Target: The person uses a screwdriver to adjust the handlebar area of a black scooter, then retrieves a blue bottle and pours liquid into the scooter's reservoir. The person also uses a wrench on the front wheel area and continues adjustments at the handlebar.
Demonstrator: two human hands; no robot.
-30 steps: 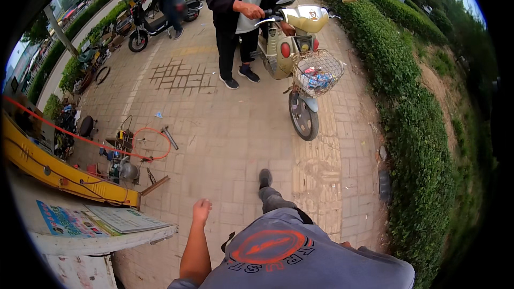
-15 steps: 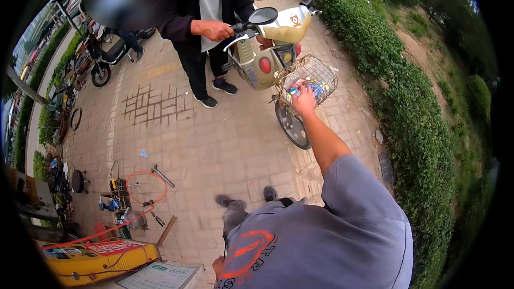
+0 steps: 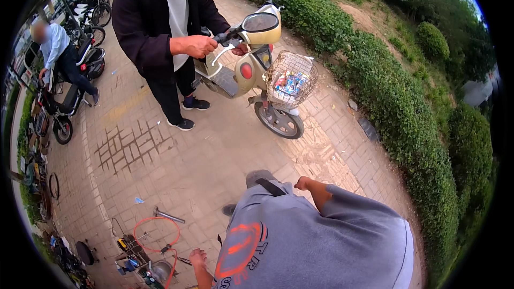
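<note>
My right hand (image 3: 303,183) hangs beside my hip, its fingers looking curled; whatever is in them, if anything, is hidden. Low on my left side, my left hand (image 3: 198,258) is held with its fingers a little apart and nothing visible in them. Close to it on the paving lies what looks like a pair of pliers (image 3: 183,260). Ahead stands a cream electric scooter (image 3: 243,81) with a wire front basket (image 3: 306,68). Colourful small packets (image 3: 289,85) lie in that basket. A person in a dark jacket (image 3: 142,27) grips the scooter's handlebar.
An orange hose (image 3: 178,230) loops around the tools at lower left, near a T-shaped metal tool (image 3: 170,215). A black stool (image 3: 84,253) stands farther left. Hedges (image 3: 385,80) line the right side. Another person (image 3: 56,43) is by a parked scooter (image 3: 67,99).
My right hand has come out of the scooter's basket and back to my side. My left hand now shows more fully. The view has shifted, and the scooter appears farther left.
</note>
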